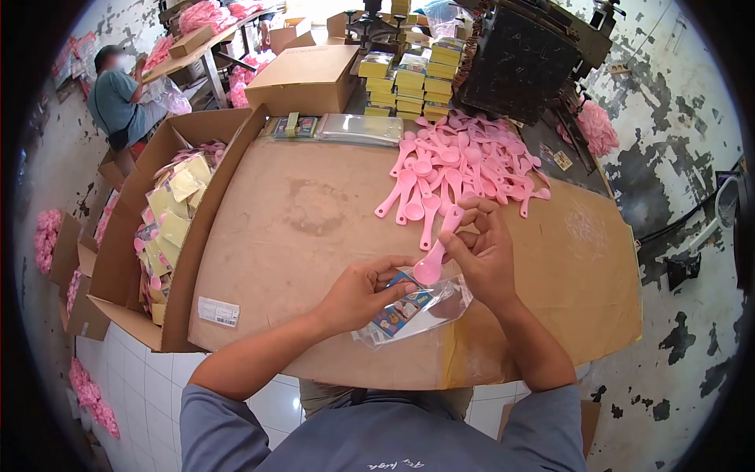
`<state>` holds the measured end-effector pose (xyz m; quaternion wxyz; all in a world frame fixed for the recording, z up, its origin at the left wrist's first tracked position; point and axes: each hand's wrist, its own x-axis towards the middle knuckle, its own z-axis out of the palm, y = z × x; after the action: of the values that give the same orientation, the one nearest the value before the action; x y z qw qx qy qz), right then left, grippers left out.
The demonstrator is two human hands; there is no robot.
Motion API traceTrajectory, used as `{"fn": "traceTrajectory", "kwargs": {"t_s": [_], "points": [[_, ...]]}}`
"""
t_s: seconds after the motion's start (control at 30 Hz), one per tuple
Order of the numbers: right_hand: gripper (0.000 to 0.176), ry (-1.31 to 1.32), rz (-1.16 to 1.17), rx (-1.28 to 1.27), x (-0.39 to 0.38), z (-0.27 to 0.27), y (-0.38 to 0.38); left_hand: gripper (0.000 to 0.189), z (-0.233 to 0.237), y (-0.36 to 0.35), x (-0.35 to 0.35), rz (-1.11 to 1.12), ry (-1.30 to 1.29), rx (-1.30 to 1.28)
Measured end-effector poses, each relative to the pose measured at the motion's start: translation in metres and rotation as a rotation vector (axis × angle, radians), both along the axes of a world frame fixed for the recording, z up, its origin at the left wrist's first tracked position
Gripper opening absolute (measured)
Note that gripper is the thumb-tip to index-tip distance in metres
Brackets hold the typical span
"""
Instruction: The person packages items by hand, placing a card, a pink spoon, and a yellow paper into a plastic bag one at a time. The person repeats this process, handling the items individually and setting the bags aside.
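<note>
Right now both hands meet over the near edge of the cardboard-covered surface point(314, 212). The left hand point(358, 295) is closed on a clear packet point(409, 315) with a printed card inside, thumb on top and fingers underneath. The right hand point(484, 256) pinches the handle of a pink spoon point(436, 252), whose bowl sits at the packet's upper end, touching the film. I cannot tell whether the bowl is inside the opening or only resting on it.

A risk, as I judge it, is the spoon catching on the film's lip. The packet is limp and only gripped at one side, so the mouth could fold shut and the bowl could ride over the outside. A push against the card might buckle it or crease the film. The grip on the handle is a light fingertip pinch, so a snag could twist the spoon loose onto the surface.

Beyond the hands lies a loose pile of spoons point(464, 165), well apart from the packet. An open carton point(193, 259) of filled packets stands to the left.
</note>
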<state>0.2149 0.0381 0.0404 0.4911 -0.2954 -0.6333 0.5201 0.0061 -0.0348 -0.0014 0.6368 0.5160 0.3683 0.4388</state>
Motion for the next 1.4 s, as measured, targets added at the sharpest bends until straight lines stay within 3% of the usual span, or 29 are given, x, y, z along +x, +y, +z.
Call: {"fn": "traceTrajectory", "kwargs": {"t_s": [0.2, 0.27, 0.33, 0.4, 0.47, 0.6, 0.7, 0.8, 0.9, 1.0, 1.1, 1.2, 1.3, 1.4], "points": [[0.042, 0.003, 0.037, 0.005, -0.008, -0.016, -0.014, 0.043, 0.004, 0.001, -0.003, 0.014, -0.021, -0.054], [0.036, -0.311, 0.126, 0.396, 0.008, -0.020, 0.002, 0.042, 0.001, 0.003, -0.004, 0.030, -0.051, -0.051], [0.029, -0.381, 0.195, 0.451, 0.012, -0.015, 0.009, 0.042, 0.005, 0.003, -0.008, 0.015, -0.063, -0.059], [0.024, -0.207, 0.240, 0.166, 0.011, 0.001, 0.004, 0.042, 0.014, 0.002, -0.013, -0.032, -0.058, -0.081], [0.018, -0.163, 0.362, 0.120, 0.006, 0.012, -0.001, 0.044, 0.015, 0.003, -0.015, -0.103, -0.076, -0.093], [0.012, -0.424, 0.533, 0.400, 0.004, 0.033, -0.006, 0.046, 0.000, 0.004, -0.015, -0.191, -0.136, -0.049], [0.013, -0.368, 0.525, 0.539, 0.004, 0.054, -0.011, 0.047, 0.003, 0.000, -0.013, -0.181, -0.230, 0.024], [0.009, -0.502, 0.193, 0.838, 0.000, 0.090, -0.029, 0.049, 0.016, -0.005, -0.006, 0.014, -0.247, 0.205], [0.012, -0.660, 0.106, 0.747, 0.004, 0.091, -0.041, 0.051, 0.017, -0.007, -0.014, -0.036, -0.064, 0.426], [0.015, -0.573, 0.028, 0.701, 0.004, 0.085, -0.039, 0.047, 0.032, -0.017, -0.007, 0.057, 0.219, 0.701], [0.018, -0.586, 0.047, 0.632, 0.003, 0.085, -0.044, 0.040, 0.026, -0.015, 0.000, 0.115, 0.203, 0.660], [0.016, -0.563, -0.078, 0.686, 0.001, 0.079, -0.043, 0.037, 0.030, -0.019, 0.000, 0.153, 0.207, 0.580], [0.021, -0.509, -0.264, 0.953, 0.001, 0.059, -0.031, 0.040, 0.032, -0.021, -0.003, 0.116, 0.161, 0.425], [0.026, -0.734, -0.219, 1.142, -0.004, 0.064, -0.041, 0.041, 0.023, -0.022, -0.002, 0.159, 0.203, 0.457]]}}
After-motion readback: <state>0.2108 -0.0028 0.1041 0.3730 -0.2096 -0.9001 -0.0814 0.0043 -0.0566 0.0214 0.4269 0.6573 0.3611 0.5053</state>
